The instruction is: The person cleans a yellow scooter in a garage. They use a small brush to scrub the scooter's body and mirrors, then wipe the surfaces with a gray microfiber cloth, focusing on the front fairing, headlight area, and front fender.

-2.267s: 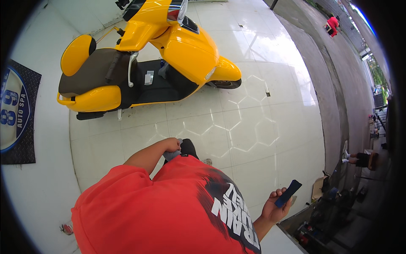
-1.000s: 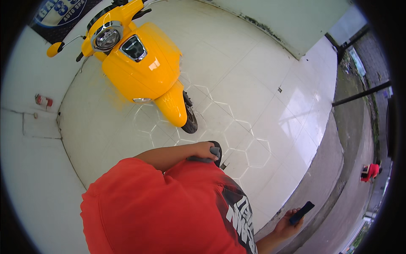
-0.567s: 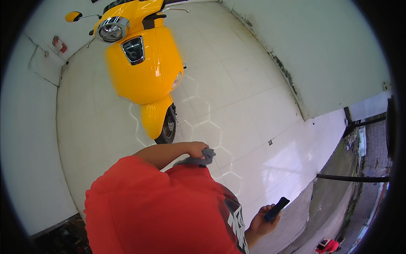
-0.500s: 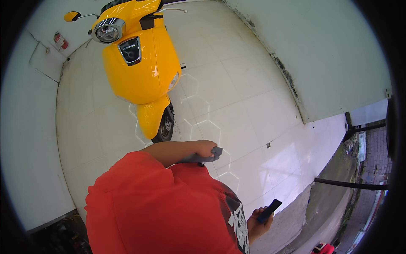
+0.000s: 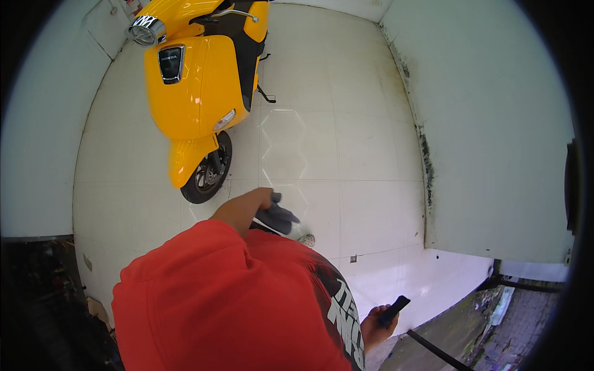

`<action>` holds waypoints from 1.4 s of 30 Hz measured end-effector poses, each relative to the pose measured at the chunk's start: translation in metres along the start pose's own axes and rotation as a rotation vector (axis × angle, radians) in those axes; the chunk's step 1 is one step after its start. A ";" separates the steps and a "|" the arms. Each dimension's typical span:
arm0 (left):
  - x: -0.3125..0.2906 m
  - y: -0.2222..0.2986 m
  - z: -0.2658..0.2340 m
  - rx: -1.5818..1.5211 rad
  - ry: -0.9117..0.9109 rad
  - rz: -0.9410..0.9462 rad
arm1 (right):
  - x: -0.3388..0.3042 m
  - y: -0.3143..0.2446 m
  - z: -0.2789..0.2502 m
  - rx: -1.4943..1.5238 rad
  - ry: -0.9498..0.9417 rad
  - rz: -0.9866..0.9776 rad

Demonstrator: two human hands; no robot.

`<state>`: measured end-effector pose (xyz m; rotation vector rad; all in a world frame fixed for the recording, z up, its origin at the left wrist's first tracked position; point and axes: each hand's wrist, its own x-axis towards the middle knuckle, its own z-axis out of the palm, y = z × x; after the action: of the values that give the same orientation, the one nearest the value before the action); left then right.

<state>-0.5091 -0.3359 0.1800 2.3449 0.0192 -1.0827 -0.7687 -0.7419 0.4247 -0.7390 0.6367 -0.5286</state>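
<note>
My left hand (image 5: 266,196) reaches out in front of my red shirt, its fingers closed on a grey cloth (image 5: 277,217) that hangs below it. Low on the right, my right hand (image 5: 375,328) is wrapped round a slim dark phone (image 5: 395,310). A yellow scooter (image 5: 198,86) stands ahead and to the left. Its front wheel (image 5: 209,170) is the part closest to my left hand, with a gap between them. Neither hand touches the scooter.
Pale floor tiles (image 5: 359,148) with light hexagon reflections lie ahead. White walls stand left and right (image 5: 489,142), the right one stained along its base. A dark bar (image 5: 439,352) crosses the lower right by the outdoor ground. Dark clutter (image 5: 43,297) sits at lower left.
The view has swung, so the scooter sits further left and shows more of its side. My left hand has moved left and up with the cloth, which hangs lower. The phone stays in my right hand.
</note>
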 end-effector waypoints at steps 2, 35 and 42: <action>-0.012 -0.039 -0.014 -0.015 -0.046 -0.223 | 0.064 -0.023 0.027 -0.068 -0.088 0.048; 0.227 0.205 0.017 -1.799 1.163 -1.294 | 0.453 0.589 0.570 -1.326 -1.175 1.190; 0.296 0.267 0.008 -1.642 0.891 -1.272 | 0.439 0.837 0.590 -1.292 -1.203 0.864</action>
<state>-0.2516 -0.6283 0.0934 0.8064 1.9739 0.0088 0.1212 -0.2341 -0.0130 -1.6194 0.0007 1.2335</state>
